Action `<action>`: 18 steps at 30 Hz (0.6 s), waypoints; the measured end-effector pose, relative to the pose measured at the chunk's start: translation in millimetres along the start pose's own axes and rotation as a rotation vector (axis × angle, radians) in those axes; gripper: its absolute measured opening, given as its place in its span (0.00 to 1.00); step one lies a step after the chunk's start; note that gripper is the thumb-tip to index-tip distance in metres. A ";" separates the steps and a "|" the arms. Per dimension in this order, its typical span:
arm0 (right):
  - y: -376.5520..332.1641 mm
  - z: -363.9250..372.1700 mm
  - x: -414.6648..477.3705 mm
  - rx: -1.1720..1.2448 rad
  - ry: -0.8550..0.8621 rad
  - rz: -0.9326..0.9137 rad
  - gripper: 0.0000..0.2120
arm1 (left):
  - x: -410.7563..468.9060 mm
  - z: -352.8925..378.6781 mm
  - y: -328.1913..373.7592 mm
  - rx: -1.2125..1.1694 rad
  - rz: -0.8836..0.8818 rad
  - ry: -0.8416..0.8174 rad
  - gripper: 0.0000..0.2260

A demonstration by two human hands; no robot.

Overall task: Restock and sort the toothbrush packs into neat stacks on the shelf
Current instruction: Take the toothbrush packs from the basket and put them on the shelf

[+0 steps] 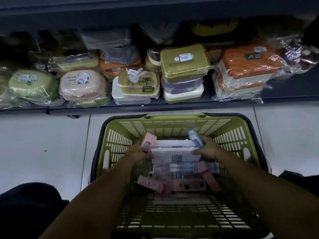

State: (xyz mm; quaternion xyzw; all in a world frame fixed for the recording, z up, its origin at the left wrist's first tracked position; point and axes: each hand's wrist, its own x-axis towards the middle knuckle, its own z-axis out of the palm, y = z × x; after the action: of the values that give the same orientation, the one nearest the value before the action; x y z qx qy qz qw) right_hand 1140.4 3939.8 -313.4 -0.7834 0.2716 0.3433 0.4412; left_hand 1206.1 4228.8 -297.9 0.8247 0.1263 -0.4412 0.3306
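Both hands reach into the green basket (172, 118) on the floor: the left hand (138, 151) grips a pink pack (148, 143) with its barcode up, and the right hand (207, 147) is curled round a blue-grey toothbrush pack (196, 137), its lower fingers touching the right edge of the white packs (176, 150) between the two hands. More stock lies deeper in the basket: a clear toothbrush pack (179, 167) and several pink cartons (155, 184), all lying askew. The step looks like gathering packs to carry up. To do it well, each hand should probably take one kind only, long edges lined up and labels facing one way, so that they go down as a squared stack. Lifting the white packs from both ends should keep them flat. The shelf (155, 105) just beyond is crowded with film-wrapped boxes (184, 61); the toothbrush spot itself is not in view.
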 end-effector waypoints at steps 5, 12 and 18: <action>-2.5 3.3 -0.7 0.020 0.034 -0.023 0.36 | -1.2 7.1 -1.3 -0.051 0.058 0.030 0.36; -19.1 8.6 -17.1 -0.415 0.001 -0.122 0.40 | -24.3 0.4 9.4 0.112 0.201 0.072 0.32; -36.5 -2.0 -50.0 -0.627 -0.012 -0.169 0.34 | -60.2 -22.4 50.9 0.278 0.349 0.107 0.18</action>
State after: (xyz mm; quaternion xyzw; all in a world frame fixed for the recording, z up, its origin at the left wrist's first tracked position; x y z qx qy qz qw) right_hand 1136.7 3961.1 -255.4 -0.8989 0.0840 0.3770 0.2070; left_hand 1211.1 4210.3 -218.2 0.8938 -0.0631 -0.3461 0.2782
